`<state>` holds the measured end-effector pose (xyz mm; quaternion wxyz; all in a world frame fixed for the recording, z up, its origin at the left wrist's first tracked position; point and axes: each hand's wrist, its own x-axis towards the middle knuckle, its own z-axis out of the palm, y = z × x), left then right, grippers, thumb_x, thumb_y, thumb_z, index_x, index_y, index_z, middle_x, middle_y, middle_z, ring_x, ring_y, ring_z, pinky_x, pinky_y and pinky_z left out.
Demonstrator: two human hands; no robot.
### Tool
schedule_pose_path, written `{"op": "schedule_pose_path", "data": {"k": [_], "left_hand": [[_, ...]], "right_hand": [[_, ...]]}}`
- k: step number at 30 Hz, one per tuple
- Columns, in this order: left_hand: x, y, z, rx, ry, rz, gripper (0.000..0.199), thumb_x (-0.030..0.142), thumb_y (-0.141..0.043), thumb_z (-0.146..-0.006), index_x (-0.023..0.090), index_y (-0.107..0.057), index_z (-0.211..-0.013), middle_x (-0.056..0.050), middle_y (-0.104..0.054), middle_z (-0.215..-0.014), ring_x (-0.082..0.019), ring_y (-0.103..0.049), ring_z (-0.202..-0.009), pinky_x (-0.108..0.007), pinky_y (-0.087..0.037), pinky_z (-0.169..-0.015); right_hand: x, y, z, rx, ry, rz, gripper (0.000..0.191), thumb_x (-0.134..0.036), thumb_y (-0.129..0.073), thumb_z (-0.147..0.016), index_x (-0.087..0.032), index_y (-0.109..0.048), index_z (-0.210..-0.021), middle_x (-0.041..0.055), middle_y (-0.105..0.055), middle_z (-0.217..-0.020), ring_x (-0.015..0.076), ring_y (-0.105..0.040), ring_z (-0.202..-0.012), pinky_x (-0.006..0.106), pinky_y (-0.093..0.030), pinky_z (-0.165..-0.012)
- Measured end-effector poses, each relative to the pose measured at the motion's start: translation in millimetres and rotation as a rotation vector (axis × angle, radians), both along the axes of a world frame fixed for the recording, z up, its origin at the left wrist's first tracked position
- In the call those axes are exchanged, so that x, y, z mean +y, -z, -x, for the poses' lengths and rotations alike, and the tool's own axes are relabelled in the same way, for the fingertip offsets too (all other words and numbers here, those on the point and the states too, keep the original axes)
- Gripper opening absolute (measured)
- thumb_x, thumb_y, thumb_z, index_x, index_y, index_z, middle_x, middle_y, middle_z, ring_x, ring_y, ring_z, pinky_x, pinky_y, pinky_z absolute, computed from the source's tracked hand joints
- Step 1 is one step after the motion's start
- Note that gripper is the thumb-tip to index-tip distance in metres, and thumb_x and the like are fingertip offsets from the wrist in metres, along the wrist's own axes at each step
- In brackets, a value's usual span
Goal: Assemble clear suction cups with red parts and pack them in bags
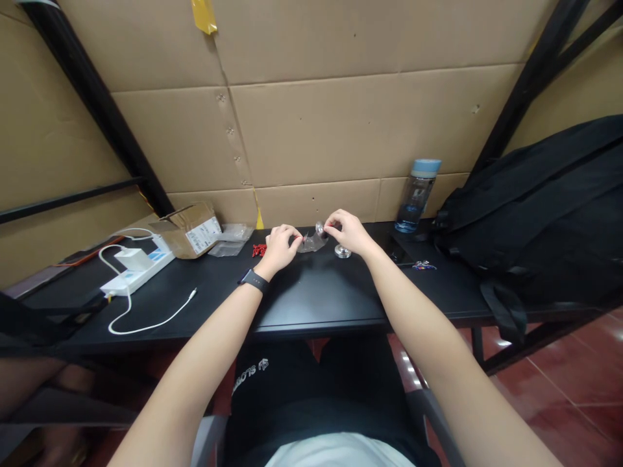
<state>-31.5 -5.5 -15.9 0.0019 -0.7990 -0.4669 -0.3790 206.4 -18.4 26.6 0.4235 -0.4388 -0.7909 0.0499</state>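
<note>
Both my hands are stretched out over the far part of a black table. My left hand, with a dark watch on its wrist, pinches one end of a small clear plastic bag. My right hand pinches the bag's other end, where a small shiny piece shows at the fingertips. A small round metal part lies on the table just under my right hand. A little heap of red pieces lies just left of my left hand.
An open cardboard box, empty clear bags, and a white power strip with a white cable lie at the left. A water bottle, a dark phone, a small colourful item and a black backpack sit at the right. Cardboard walls stand behind.
</note>
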Motion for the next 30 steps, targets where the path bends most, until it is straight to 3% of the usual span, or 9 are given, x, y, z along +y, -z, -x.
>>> {"op": "schedule_pose_path", "data": {"k": [11,18,30], "left_hand": [[2.5,-1.6,-0.7,-0.105,0.010,0.056,0.017,0.036,-0.056,-0.097,0.024,-0.068,-0.092,-0.005,-0.070,-0.113,-0.026,-0.057,-0.115,-0.044,-0.041,-0.101],[-1.3,-4.0,-2.7,-0.109,0.034,0.067,0.016,0.035,-0.056,-0.097,0.024,-0.067,-0.092,-0.005,-0.070,-0.113,-0.026,-0.056,-0.114,-0.044,-0.041,-0.101],[-3.9,-5.2,-4.5,-0.102,0.056,0.077,0.015,0.034,-0.057,-0.096,0.023,-0.066,-0.090,-0.005,-0.069,-0.113,-0.027,-0.056,-0.115,-0.043,-0.041,-0.101]], "right_hand": [[7.9,15.8,11.7,0.063,-0.067,0.041,0.007,-0.023,-0.068,-0.087,-0.018,-0.070,-0.084,0.0037,-0.068,-0.093,0.0174,-0.062,-0.087,0.029,-0.046,-0.082],[6.7,15.7,16.2,0.076,-0.062,0.124,0.005,-0.022,-0.067,-0.087,-0.018,-0.070,-0.085,0.0041,-0.070,-0.096,0.0175,-0.064,-0.087,0.029,-0.049,-0.081],[7.8,18.3,17.3,0.063,-0.081,0.124,0.008,-0.025,-0.066,-0.088,-0.018,-0.070,-0.087,0.0041,-0.069,-0.096,0.0171,-0.064,-0.087,0.029,-0.049,-0.081]]}}
